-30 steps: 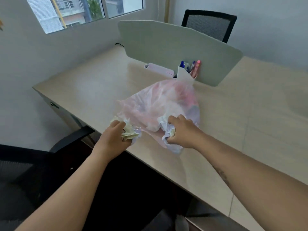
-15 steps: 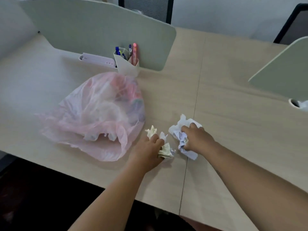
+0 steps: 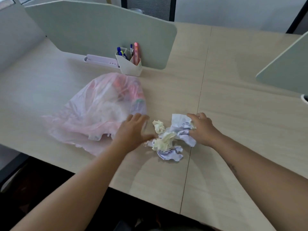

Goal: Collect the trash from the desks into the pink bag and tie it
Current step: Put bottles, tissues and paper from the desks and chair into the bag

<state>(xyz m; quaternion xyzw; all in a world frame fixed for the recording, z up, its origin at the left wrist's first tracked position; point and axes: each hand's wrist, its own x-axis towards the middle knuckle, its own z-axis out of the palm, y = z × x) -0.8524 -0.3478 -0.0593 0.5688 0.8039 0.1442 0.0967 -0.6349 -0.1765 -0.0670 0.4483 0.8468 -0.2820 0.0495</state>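
Note:
The pink bag (image 3: 100, 110) lies slumped on the desk, partly filled, with its mouth toward me. My left hand (image 3: 133, 130) hovers flat with spread fingers between the bag's edge and a heap of crumpled paper; it is blurred and holds nothing. The heap has cream-coloured wads (image 3: 162, 139) and a white lined wad (image 3: 170, 153) lying loose. My right hand (image 3: 202, 129) grips a larger crumpled white sheet (image 3: 180, 125) at the heap's right side.
A white pen holder (image 3: 130, 66) with pens and a pale lilac case (image 3: 101, 59) stand behind the bag against a grey-green divider (image 3: 100, 29). A second divider (image 3: 286, 67) rises at the right. The desk's (image 3: 241, 105) front edge runs under my forearms.
My left hand has let go of the cream wads, now loose on the desk, and opened beside the bag. The right hand still holds its white paper.

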